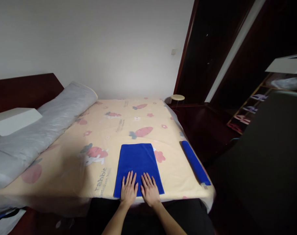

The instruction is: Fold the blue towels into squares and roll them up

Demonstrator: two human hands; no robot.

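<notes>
Apparently, smoothing is in hand: the left hand (129, 190) and right hand (150, 191) lie flat, just apart, on the blue cloth (138, 158) at six o'clock on the bed (174, 176). Flattening it further would call for even, outward pressure.

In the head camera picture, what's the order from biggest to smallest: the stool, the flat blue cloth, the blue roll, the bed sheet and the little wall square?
1. Bed sheet
2. Flat blue cloth
3. Blue roll
4. Stool, far back, so it looks small
5. Wall square
</notes>
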